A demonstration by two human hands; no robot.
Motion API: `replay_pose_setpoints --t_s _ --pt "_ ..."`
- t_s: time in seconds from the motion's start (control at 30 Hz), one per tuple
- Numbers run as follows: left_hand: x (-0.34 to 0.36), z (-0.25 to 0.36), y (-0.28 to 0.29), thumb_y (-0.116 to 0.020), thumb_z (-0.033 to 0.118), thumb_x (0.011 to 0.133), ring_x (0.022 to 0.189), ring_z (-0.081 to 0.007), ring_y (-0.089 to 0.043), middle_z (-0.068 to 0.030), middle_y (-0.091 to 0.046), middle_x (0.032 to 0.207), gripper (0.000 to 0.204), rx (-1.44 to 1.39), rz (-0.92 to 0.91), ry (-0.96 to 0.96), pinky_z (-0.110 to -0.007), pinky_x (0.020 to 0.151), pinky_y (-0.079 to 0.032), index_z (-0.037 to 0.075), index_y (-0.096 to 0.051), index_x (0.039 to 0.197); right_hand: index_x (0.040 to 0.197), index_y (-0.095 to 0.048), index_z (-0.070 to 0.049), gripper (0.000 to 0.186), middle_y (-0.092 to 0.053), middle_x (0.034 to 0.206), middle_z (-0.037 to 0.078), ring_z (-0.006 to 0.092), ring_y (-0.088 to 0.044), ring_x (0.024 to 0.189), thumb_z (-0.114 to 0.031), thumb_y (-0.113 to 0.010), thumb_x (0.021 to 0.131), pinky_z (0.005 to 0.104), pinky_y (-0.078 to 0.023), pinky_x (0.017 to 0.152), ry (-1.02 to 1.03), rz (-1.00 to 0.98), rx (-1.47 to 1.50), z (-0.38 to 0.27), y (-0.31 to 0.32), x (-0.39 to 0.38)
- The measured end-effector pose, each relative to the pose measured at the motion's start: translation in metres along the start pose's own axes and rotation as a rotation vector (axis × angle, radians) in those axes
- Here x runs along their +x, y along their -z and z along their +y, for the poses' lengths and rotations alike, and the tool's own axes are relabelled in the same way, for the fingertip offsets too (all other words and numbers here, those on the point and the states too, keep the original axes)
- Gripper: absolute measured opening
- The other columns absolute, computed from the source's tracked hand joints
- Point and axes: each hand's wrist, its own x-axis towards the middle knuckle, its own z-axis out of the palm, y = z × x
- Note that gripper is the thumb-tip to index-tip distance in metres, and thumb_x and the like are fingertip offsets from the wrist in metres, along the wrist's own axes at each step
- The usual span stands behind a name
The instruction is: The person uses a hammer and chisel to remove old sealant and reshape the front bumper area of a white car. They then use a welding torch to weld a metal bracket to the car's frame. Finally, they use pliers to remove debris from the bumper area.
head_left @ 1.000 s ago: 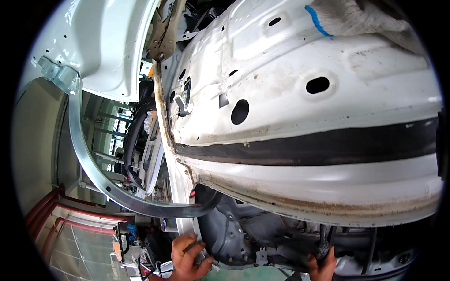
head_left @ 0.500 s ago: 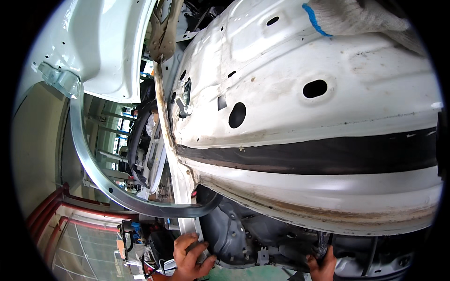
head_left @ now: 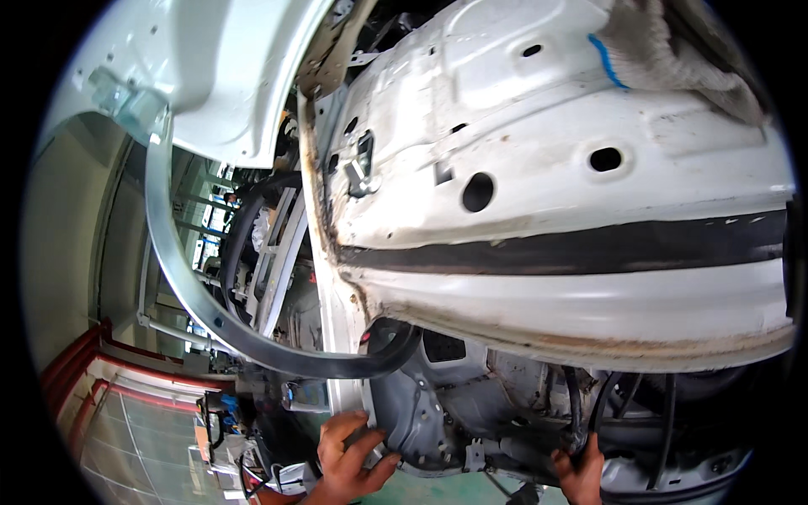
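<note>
Near the lower edge, my left hand [head_left: 353, 461] rests at the bottom end of a white painted frame rail [head_left: 343, 391], its fingers bent but apart, the thumb out to the right. My right hand [head_left: 581, 473] is closed around a dark cable [head_left: 576, 400], thumb on its left side; most of the fingers are hidden. Between and beyond the hands spreads a grey metal interior [head_left: 459, 404] with small holes and brackets. Above it lies a large white body panel [head_left: 539, 198] with oval holes and a black strip [head_left: 589, 247] across it.
A curved metal arm [head_left: 198, 307] sweeps from a white lid [head_left: 227, 76] at the upper left to beside the rail. On the panel's far right lies a knitted glove [head_left: 665, 63] with a blue hem. Red pipes [head_left: 80, 353] run along the left wall.
The view has shifted, so the panel sits higher and slightly right, and more of the grey interior and dark cables shows below it. Both hands keep nearly the same places in the picture.
</note>
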Motion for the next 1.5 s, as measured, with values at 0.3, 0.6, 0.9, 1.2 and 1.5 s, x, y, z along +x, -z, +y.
replay_pose_setpoints --t_s 0.3,0.6,0.9,1.2,1.5 --pt "0.004 -0.016 0.004 -0.088 0.024 0.069 0.097 -0.0318 -0.064 -0.0146 -0.061 0.118 0.038 -0.174 0.034 -0.007 -0.04 0.082 -0.053 0.007 -0.073 0.099 0.111 -0.056 -0.005 0.028 -0.051 0.086 -0.003 0.0067 -0.047 0.076 -0.004 -0.067 0.086 0.0233 -0.044 0.069 0.046 -0.007 0.109 -0.02 -0.02 -0.003" --pt "-0.005 -0.018 0.008 -0.076 0.019 0.085 0.112 -0.0371 -0.062 -0.0222 -0.058 0.132 0.033 -0.454 0.12 0.006 -0.048 0.096 -0.05 0.002 -0.067 0.111 0.105 -0.057 -0.006 0.026 -0.059 0.085 0.0 0.0094 -0.055 0.071 -0.006 -0.073 0.085 0.027 -0.047 0.064 -0.029 0.081 0.027 0.001 -0.017 0.001" --pt "-0.008 -0.043 0.012 -0.074 0.022 0.086 0.113 -0.035 -0.062 -0.0189 -0.061 0.126 0.03 -0.773 0.117 -0.077 -0.047 0.098 -0.048 0.002 -0.068 0.108 0.11 -0.061 -0.003 0.034 -0.066 0.089 0.003 0.0134 -0.063 0.072 -0.024 -0.079 0.09 0.0289 -0.053 0.064 -0.117 0.184 -0.083 -0.006 -0.022 0.001" --pt "-0.012 -0.053 0.003 -0.071 0.023 0.088 0.107 -0.0335 -0.064 -0.0167 -0.065 0.119 0.032 -0.893 0.11 -0.101 -0.046 0.096 -0.049 0.003 -0.07 0.112 0.107 -0.063 -0.002 0.026 -0.068 0.09 0.005 0.0146 -0.065 0.074 -0.018 -0.076 0.089 0.0294 -0.053 0.068 -0.186 0.204 -0.065 -0.004 -0.024 0.005" --pt "-0.007 -0.059 0.003 -0.07 0.024 0.09 0.1 -0.0285 -0.065 -0.0149 -0.066 0.114 0.031 -0.914 0.135 -0.126 -0.042 0.093 -0.048 0.001 -0.069 0.112 0.112 -0.063 -0.002 0.032 -0.07 0.094 0.006 0.0153 -0.066 0.078 -0.019 -0.078 0.088 0.0299 -0.054 0.069 -0.227 0.269 -0.031 0.0 -0.023 0.008"
